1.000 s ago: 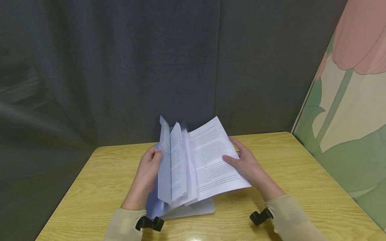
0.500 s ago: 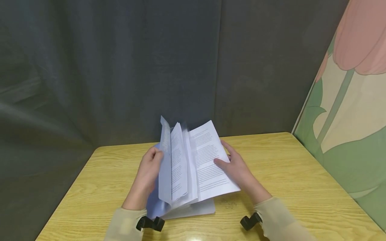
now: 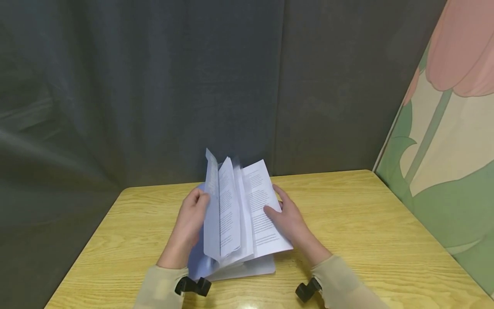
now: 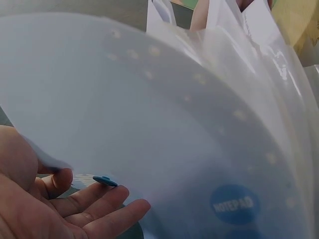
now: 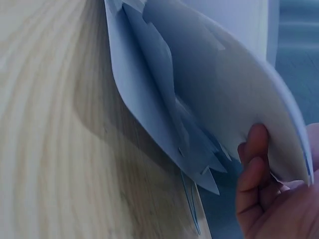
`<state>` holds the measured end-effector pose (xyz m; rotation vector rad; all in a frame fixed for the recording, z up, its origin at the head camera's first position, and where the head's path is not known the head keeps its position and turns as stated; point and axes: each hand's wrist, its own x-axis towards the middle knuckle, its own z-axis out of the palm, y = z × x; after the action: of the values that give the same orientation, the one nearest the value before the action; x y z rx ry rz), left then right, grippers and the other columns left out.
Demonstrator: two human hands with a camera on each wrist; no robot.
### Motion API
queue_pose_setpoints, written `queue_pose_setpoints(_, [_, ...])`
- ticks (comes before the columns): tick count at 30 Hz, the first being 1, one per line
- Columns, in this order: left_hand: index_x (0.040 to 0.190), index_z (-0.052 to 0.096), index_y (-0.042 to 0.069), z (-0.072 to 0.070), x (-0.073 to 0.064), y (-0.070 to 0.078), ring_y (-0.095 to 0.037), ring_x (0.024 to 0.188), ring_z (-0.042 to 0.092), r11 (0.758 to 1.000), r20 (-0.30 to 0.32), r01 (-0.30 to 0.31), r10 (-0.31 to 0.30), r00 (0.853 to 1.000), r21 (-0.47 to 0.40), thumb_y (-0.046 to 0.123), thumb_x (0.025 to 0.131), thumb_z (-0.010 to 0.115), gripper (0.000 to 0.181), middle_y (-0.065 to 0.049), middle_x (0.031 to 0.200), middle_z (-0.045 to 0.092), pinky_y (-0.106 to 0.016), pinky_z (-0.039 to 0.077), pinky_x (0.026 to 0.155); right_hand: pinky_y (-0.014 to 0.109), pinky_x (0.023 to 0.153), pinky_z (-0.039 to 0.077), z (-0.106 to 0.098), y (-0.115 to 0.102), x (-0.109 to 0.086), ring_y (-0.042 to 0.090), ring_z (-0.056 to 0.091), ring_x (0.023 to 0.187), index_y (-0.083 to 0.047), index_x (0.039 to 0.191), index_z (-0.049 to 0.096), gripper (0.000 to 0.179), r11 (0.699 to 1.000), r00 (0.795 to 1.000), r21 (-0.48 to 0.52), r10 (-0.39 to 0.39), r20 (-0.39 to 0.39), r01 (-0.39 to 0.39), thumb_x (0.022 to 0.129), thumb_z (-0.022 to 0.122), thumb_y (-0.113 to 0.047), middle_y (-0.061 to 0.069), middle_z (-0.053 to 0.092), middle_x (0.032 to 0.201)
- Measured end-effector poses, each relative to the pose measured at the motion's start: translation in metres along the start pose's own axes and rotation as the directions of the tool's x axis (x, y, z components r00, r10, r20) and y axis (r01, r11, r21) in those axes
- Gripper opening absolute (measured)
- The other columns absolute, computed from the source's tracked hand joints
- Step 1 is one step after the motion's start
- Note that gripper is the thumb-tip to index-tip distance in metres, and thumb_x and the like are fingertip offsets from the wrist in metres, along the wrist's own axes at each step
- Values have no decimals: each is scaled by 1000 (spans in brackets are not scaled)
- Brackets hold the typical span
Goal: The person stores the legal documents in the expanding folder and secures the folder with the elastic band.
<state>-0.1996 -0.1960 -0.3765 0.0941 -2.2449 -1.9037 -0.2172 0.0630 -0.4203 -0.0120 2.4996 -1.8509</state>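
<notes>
An expanding file folder stands fanned open at the table's middle, its translucent dividers spread. The pale blue cover carries a round NOTEPAD label in the left wrist view, with a blue button by the fingers. My left hand grips the cover's left edge. Between two dividers sits a stack of printed sheets, partly inside and tilted. My right hand pinches its right edge, thumb on top and fingers beneath. Further printed sheets fill a left pocket. The stack's inner edge is hidden by a divider.
The folder rests on a wood-grain table. Behind the table hangs a dark curtain, and a flower-painted panel borders the right side. A thin blue cord dangles from the folder in the right wrist view.
My right hand has moved left with the printed stack, which slides deeper between the dividers, so less of it shows. The left hand and the cover have stayed nearly still.
</notes>
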Motion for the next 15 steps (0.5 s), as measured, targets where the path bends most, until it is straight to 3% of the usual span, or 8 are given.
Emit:
queue_pose_setpoints(5, [93,51,7,1,-1,2,-23,83,46,1000,1,10,-10,1000,4,14,108,50,17,-6,88,44,-36,38,69,41,81,62,12,1,-2,26,76,98,-17,174,31,77,999,1000,29,-16,0,16,107,69,-14,25,67,142])
queue_pose_setpoints(15, [91,48,7,2,2,0,-24,83,45,1000,-3,4,-4,1000,4,13,108,48,19,-8,87,42,-34,37,70,56,108,51,28,3,-7,36,66,128,-12,173,32,74,996,999,-81,-33,-16,31,108,67,-19,26,58,154])
